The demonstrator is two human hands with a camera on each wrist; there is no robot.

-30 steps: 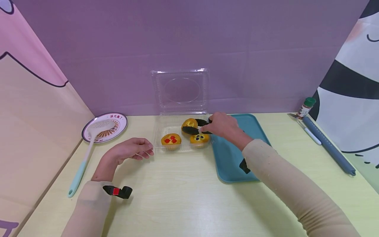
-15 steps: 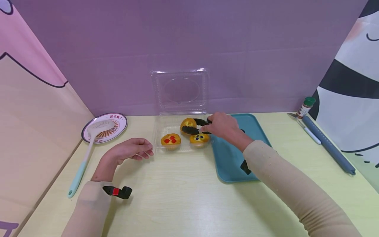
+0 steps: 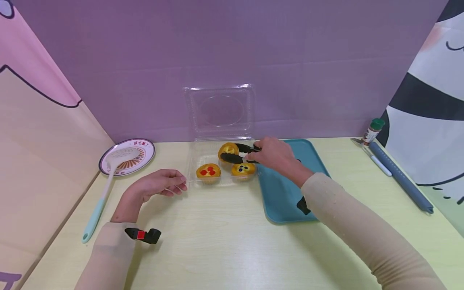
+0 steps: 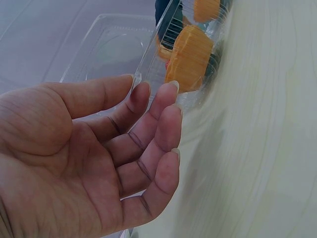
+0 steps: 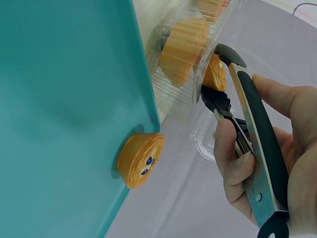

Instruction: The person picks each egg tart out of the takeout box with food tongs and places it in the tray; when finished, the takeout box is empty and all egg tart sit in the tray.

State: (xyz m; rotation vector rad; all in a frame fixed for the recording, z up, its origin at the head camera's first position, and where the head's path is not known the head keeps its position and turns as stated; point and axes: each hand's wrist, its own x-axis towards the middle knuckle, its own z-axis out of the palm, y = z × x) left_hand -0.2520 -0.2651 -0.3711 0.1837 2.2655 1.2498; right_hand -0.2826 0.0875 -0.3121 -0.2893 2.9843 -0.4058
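Observation:
My right hand grips black-tipped tongs, whose tips lie on either side of a yellow-topped egg tart. That tart is over the back of a clear plastic clamshell container. Inside the container are a tart with red toppings and a tart with blue dots. My left hand is at the container's left front corner. In the left wrist view its thumb and index fingertips pinch the clear rim, while the other fingers curve loosely. Another blue-dotted tart sits on the blue tray, hidden from the head view.
The blue tray stands right of the container, whose clear lid is raised against the purple backdrop. A slotted turner leans across a plate at left. A green-capped jar, a knife and a dark blue bar lie far right.
The tongs and the tart between them have shifted slightly left and back. My left hand has stayed at the container's corner.

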